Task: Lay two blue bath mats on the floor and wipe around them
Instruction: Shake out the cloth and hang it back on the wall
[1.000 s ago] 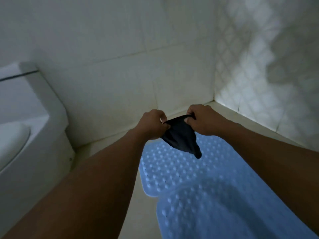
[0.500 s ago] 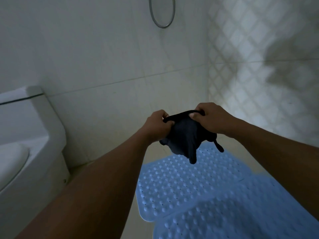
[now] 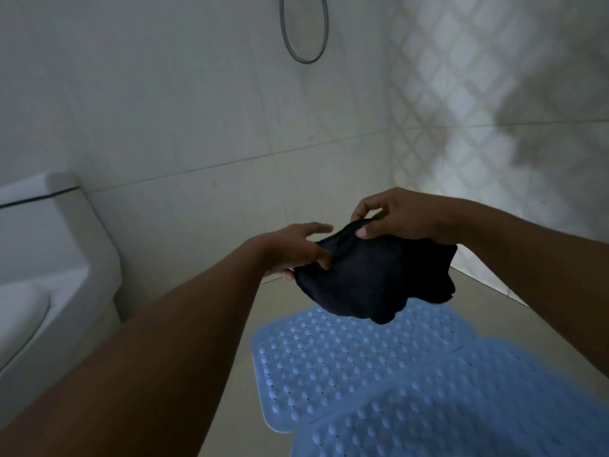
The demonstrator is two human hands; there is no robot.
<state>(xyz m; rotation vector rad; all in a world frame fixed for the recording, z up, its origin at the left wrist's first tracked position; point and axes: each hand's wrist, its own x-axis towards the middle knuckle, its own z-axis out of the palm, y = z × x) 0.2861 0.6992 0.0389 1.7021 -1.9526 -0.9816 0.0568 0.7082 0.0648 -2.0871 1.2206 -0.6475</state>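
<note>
- Cloth, dark and limp, hangs bunched at the middle of the frame between both hands, in the air above the far mat and touching neither mat.
- Judging by its sag and loose folds, it is light, soft and easily crumpled. It should bear squeezing and be best gathered into a pad in one palm for wiping.
- Left hand pinches the cloth's left edge between thumb and curled fingers, with the forefinger stretched out.
- Right hand pinches the upper edge between thumb and fingertips, wrist arched above the fabric.
- Far mat lies flat on the floor at lower centre. It is pale blue, studded with rows of raised bumps and small holes, and has rounded, scalloped edges.
- Near mat, of the same make, fills the lower right and overlaps or abuts the far one; which, I cannot tell.
- Both mats look rubbery and flexible, likely grippy and not heavy, so laying seems done and wiping not yet begun.
- Floor around them is smooth beige tile, probably slick when wet.
- Toilet, glossy white ceramic, stands at the left edge.
- Shower hose, a metal loop, hangs at the top centre against plain tiled wall.
</note>
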